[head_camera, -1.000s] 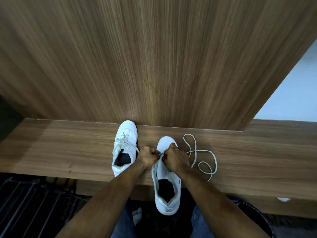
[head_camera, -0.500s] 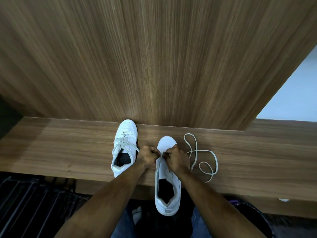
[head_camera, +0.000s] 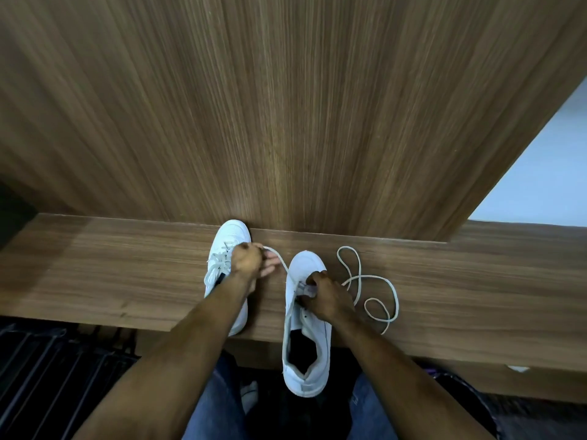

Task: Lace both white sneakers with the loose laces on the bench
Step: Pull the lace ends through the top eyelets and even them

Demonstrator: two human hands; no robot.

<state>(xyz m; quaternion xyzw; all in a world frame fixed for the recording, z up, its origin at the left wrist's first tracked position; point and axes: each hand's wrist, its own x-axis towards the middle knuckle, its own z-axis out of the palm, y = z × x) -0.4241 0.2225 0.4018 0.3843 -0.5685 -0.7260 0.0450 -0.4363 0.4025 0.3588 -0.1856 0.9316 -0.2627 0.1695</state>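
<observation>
On the wooden bench [head_camera: 95, 274] stand both sneakers: the laced sneaker [head_camera: 227, 239] at the left, toe to the wall panel [head_camera: 286, 106], and the unlaced sneaker [head_camera: 305, 268] beside it, heel overhanging the edge. The lace [head_camera: 378, 281] lies looped to its right. The right hand [head_camera: 327, 296] pinches at the front eyelets; the left hand [head_camera: 249, 263] grips the lace end, drawn taut — better to pull gently, I'd say, evening both ends before crossing.
</observation>
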